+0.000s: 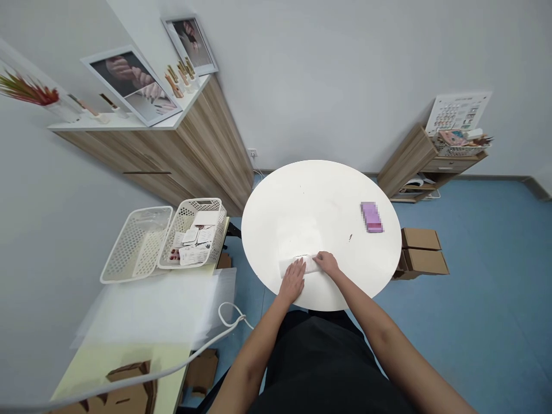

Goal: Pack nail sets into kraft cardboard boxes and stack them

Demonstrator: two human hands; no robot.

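Note:
On the near edge of a round white table (319,218) lies a flat white translucent packet (302,265). My left hand (293,280) presses down on its left half, and my right hand (326,263) grips its right end, fingers curled over it. Much of the packet is hidden under my hands. Farther off on the tabletop, to the right, sits a small pink box (371,217), out of reach of both hands' present spot.
To the left, two white mesh baskets (192,234) hold papers and small packets on a pale desk. Flattened cardboard boxes (421,250) stand on the blue floor at right. A white cable (228,316) loops near the table. Wooden cabinets stand behind.

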